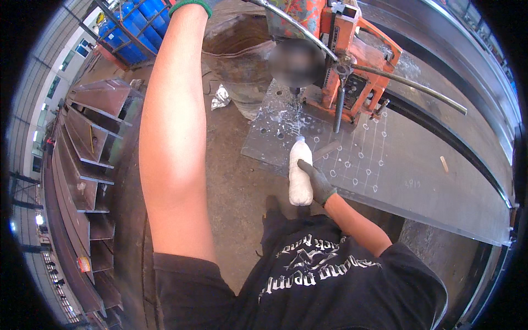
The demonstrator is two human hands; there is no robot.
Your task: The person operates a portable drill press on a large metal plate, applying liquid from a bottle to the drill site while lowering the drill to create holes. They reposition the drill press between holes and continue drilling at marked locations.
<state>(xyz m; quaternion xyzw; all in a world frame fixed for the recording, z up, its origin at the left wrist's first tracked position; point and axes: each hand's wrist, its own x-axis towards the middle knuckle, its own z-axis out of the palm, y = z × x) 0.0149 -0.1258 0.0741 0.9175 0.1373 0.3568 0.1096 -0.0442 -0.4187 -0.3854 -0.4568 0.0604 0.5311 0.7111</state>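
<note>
My right hand (pixel 316 179), in a dark glove, is wrapped round a plastic bottle (pixel 300 176) of whitish liquid. The bottle's nozzle points away from me, and a thin pale stream runs from it toward the drill bit (pixel 297 91). My left arm reaches far forward. Its gloved hand (pixel 220 4), with a green cuff, is cut off by the top edge, where the lever bar (pixel 297 26) of the orange drill press (pixel 352 60) runs into it. The drill stands on a steel plate (pixel 407 148) with chalk circles, grid lines and several drilled holes. Wet white splashes surround the bit.
A flat metal strip (pixel 326 149) lies on the plate beside the bottle. Beyond the plate's left edge stands a rusty drum (pixel 236 60), with crumpled foil (pixel 221 98) on the floor. Steel beams (pixel 82 165) are stacked at left. Another lever bar (pixel 418 85) juts right.
</note>
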